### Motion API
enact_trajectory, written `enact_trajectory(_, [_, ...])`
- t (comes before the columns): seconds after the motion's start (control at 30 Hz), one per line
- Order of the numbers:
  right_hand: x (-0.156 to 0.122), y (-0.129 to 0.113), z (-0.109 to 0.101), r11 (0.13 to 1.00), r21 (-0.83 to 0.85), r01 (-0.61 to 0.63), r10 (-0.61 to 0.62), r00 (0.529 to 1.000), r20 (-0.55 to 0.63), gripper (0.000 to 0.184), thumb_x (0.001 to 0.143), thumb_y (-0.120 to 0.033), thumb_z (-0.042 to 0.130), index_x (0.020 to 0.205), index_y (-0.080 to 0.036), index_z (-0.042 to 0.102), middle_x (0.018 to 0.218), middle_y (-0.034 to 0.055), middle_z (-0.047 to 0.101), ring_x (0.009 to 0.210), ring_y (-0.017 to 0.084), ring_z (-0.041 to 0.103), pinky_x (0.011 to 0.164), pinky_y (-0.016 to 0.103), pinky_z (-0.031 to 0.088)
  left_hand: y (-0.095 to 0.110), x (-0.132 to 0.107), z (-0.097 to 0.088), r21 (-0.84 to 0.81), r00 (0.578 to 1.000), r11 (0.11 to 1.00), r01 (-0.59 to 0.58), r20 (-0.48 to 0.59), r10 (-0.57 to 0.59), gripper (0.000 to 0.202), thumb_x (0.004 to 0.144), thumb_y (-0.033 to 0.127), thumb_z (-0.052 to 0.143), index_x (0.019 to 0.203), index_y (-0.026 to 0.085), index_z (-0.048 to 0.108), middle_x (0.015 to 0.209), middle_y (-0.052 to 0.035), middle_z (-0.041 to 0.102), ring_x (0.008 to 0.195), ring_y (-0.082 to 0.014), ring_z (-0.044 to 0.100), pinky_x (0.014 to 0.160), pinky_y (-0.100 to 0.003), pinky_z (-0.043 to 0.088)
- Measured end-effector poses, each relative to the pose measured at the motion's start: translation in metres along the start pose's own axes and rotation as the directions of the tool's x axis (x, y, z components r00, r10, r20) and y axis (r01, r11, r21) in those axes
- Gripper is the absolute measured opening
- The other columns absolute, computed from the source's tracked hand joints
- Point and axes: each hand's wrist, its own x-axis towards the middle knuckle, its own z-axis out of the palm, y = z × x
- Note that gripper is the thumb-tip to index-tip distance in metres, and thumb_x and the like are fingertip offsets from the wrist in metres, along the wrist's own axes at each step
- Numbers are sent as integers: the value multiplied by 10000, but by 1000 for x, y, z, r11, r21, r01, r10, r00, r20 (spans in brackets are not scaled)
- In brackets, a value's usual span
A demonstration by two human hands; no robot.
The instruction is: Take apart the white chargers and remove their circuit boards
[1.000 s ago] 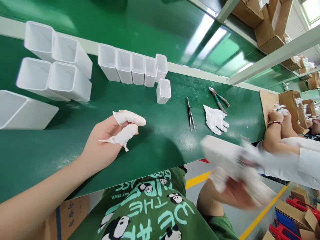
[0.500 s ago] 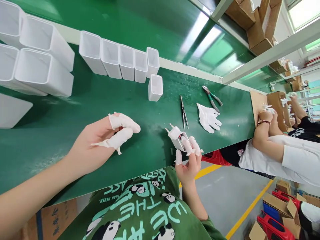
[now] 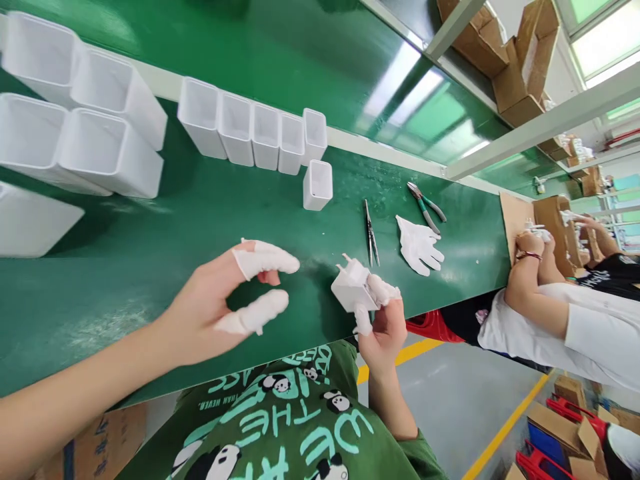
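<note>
Seemingly, holding is the step: the right hand (image 3: 385, 327) pinches a white two-pronged piece (image 3: 350, 287) near the front of the bench (image 3: 200, 227), while the empty, loosely open left hand (image 3: 215, 303) would need to reach nearer.

white containers (image 3: 115, 157): eleven, five at left, six nearer the middle; two-pronged white piece (image 3: 353, 291): one; tweezers (image 3: 371, 233): one pair; green-handled pliers (image 3: 428, 208): one pair; white glove (image 3: 418, 247): one; wearer's own hands: two, left hand (image 3: 213, 310) and right hand (image 3: 384, 328); finger covers (image 3: 263, 311) on left hand: two
</note>
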Motion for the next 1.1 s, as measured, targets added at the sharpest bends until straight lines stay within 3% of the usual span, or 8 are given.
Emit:
enact_trajectory(0.07, [5,-23,4,884,336,-327,284,944,170,414,934,-430,669,1300,-240,636,1158,129,714,1051,255,707,902,416,612,-3,-6,6,75,986,984,-160,54,156,523,941,285,675,1446,339,546,1369,-100,612,1053,-242,639,942,-389,557])
enact_trajectory(0.17, [16,-57,13,447,557,-700,398,713,577,512,880,-561,721,1287,-264,631,1131,100,725,984,244,725,867,399,627,-3,-6,8,57,926,928,-368,108,361,682,964,349,667,1580,311,377,1481,-168,536,1183,-295,643,1006,-438,569])
enact_trajectory(0.27, [28,-75,22,136,503,-853,347,517,782,436,902,-526,709,1256,-281,638,1060,53,729,845,186,714,789,344,635,1,0,1,14,925,928,-372,86,369,687,962,405,659,1579,286,382,1361,-176,615,1219,-338,642,993,-482,594])
enact_trajectory(0.33, [33,-79,28,16,468,-884,339,445,829,437,881,-523,732,1231,-274,650,1037,41,729,784,167,694,753,332,639,4,5,-4,8,939,943,-331,98,329,691,944,389,675,1569,321,388,1325,-156,640,1229,-348,640,999,-497,593])
enact_trajectory(0.4, [35,-79,33,-57,457,-888,336,414,846,455,828,-536,781,1180,-268,674,1014,32,729,774,163,686,756,333,644,7,7,-8,6,944,949,-314,105,312,714,938,352,676,1576,352,356,1317,-142,651,1243,-345,633,1010,-503,585])
enact_trajectory(0.63, [35,-79,36,-60,455,-889,396,397,828,476,765,-556,825,1127,-276,695,1019,27,729,870,199,705,797,357,656,5,5,-7,15,953,954,-301,48,300,641,932,339,704,1520,278,455,1305,-145,678,1227,-324,645,1028,-457,567])
enact_trajectory(0.9, [30,-79,36,-55,462,-885,382,408,829,436,770,-557,817,1066,-269,675,966,21,711,804,183,682,793,356,648,-2,1,-1,-69,959,957,-281,26,284,669,921,347,685,1542,333,437,1341,-133,648,1224,-346,633,1022,-514,564])
enact_trajectory(1.1, [28,-81,34,119,468,-876,380,476,793,546,840,-596,720,1263,-281,581,1115,76,712,868,210,703,715,350,637,-4,1,-3,-102,942,940,-325,52,332,661,923,363,698,1529,242,463,1408,-181,604,1273,-360,598,1040,-518,539])
